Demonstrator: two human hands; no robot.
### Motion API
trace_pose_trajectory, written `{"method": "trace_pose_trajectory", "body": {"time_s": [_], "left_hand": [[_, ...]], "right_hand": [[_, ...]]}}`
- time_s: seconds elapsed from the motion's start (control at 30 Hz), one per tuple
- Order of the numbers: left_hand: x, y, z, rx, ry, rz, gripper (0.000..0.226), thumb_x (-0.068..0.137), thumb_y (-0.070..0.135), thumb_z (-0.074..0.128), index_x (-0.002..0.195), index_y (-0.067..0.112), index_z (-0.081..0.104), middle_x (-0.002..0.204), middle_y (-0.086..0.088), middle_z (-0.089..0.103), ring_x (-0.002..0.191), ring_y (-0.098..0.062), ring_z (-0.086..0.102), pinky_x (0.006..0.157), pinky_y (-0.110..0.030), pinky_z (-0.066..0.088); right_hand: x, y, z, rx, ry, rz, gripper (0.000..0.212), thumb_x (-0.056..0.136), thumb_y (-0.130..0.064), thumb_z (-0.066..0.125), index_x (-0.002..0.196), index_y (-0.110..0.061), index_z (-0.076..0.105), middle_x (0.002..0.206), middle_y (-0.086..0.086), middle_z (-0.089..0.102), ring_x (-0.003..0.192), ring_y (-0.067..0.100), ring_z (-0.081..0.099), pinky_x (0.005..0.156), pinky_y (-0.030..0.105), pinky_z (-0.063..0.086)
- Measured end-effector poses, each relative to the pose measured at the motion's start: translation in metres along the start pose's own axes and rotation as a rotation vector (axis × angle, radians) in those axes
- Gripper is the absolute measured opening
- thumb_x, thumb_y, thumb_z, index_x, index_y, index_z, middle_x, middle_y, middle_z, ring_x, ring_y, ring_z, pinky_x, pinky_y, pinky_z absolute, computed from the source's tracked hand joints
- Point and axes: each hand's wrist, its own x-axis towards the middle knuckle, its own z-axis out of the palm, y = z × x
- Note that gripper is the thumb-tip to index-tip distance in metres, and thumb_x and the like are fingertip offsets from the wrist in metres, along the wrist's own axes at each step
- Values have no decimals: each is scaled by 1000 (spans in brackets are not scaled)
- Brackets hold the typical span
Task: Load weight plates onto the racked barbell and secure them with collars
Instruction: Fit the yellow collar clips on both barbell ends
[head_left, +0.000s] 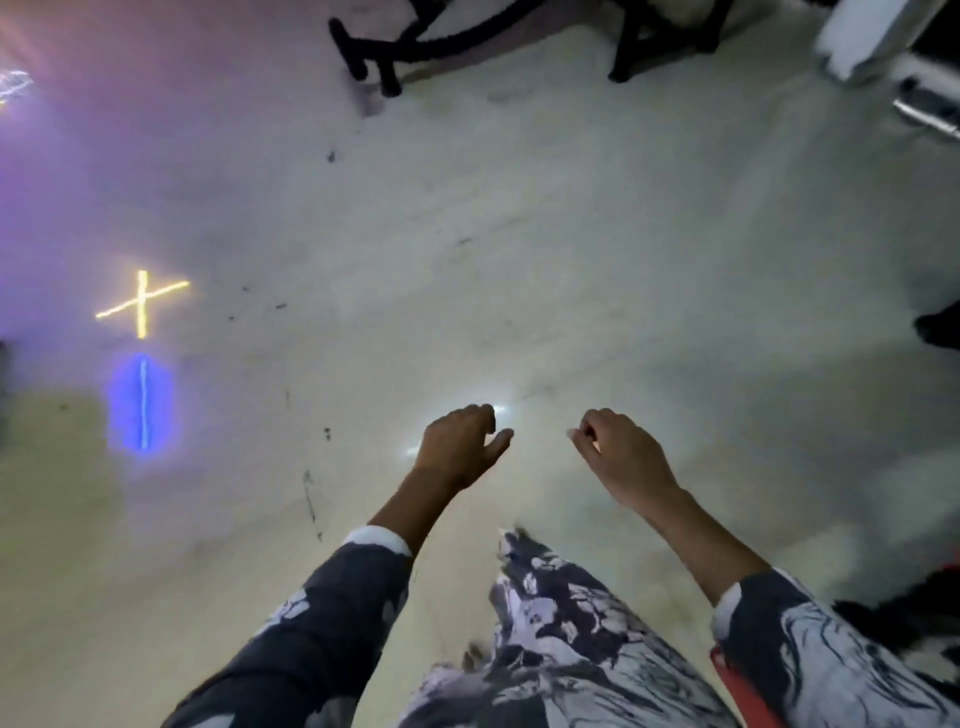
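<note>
No barbell, weight plate or collar shows clearly in this blurred view of the floor. My left hand (460, 447) hangs over the pale floor with its fingers loosely curled and nothing in it. My right hand (621, 457) hangs beside it, a short gap away, fingers also loosely curled and holding nothing. Both forearms wear dark patterned sleeves, and my patterned garment fills the lower middle of the view.
Black equipment legs (374, 57) stand at the top centre and another dark frame (660, 36) to their right. A white and chrome machine part (893, 57) sits at the top right. Coloured light reflections (141, 306) lie on the glossy floor (571, 249) at left.
</note>
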Motion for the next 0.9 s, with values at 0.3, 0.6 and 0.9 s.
{"method": "trace_pose_trajectory", "body": {"time_s": [0.3, 0.6, 0.9], "left_hand": [[283, 53, -52, 52, -69, 305, 31, 92, 43, 49, 96, 13, 59, 96, -3, 65, 89, -23, 61, 69, -29, 42], [542, 190, -88, 90, -140, 618, 29, 91, 42, 50, 92, 14, 58, 95, -1, 65, 88, -22, 61, 68, -28, 42], [769, 408, -94, 49, -198, 1011, 30, 91, 41, 50, 93, 13, 59, 97, -4, 66, 90, -23, 61, 75, -32, 48]], "right_hand": [[214, 69, -59, 158, 159, 272, 31, 96, -35, 39, 90, -9, 54, 95, 9, 62, 87, 25, 57, 66, 28, 36], [371, 196, -192, 103, 301, 488, 31, 96, -35, 41, 97, -8, 55, 104, 10, 61, 98, 27, 56, 77, 35, 44], [486, 351, -328, 176, 566, 842, 30, 95, -36, 41, 90, -10, 55, 98, 8, 62, 91, 26, 57, 71, 34, 44]]}}
